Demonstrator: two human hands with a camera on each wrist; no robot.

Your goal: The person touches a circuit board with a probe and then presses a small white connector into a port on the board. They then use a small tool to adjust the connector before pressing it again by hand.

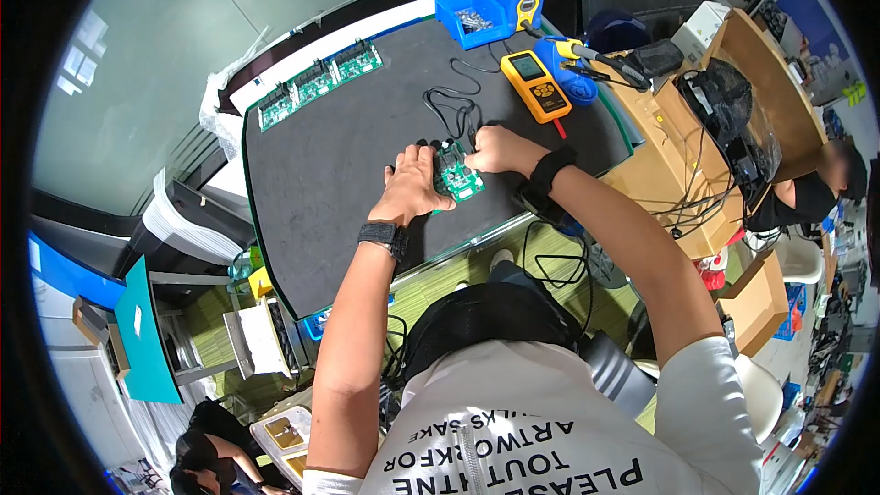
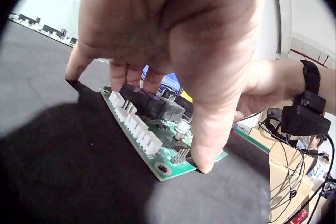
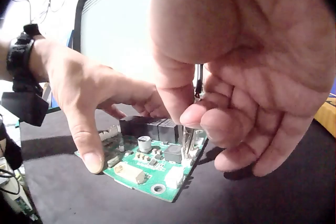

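Black mat [image 1: 316, 174], with a green circuit board [image 1: 464, 184] near its front edge.
It is spanned by the left hand [image 1: 410, 183], fingers spread wide; a slim metal-tipped implement [image 3: 186, 141] is pinched by the right hand [image 1: 502, 149].

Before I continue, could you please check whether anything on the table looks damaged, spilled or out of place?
Nothing plainly stands out. The nearest green board shows no clear damage, though it is partly hidden. The black cable lies in loose loops near the yellow meter, which seems untidy rather than wrong.
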